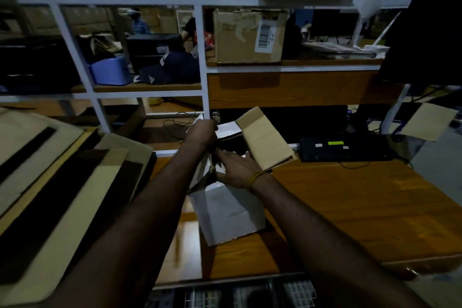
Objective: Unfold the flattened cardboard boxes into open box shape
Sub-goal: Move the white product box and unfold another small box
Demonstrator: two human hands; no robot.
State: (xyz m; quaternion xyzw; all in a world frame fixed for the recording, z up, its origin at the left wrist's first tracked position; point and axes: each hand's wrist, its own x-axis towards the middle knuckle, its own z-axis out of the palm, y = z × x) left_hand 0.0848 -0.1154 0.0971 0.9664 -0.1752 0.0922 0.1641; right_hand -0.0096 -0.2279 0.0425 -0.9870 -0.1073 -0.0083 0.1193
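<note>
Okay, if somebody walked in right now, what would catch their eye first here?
Probably the two hands at centre, working a half-opened cardboard box over the wooden desk: left hand gripping its far edge, right hand flat against it. Next, the stack of flattened boxes at left.

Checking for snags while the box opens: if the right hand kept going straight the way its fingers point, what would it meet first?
The right hand points left toward the left hand; likely the box wall between them first, though depth is unclear.

The bench (350, 207) lies open toward its right edge; a stack of flattened cartons (57, 182) blocks its left, the white shelf frame (203, 62) its back.
</note>
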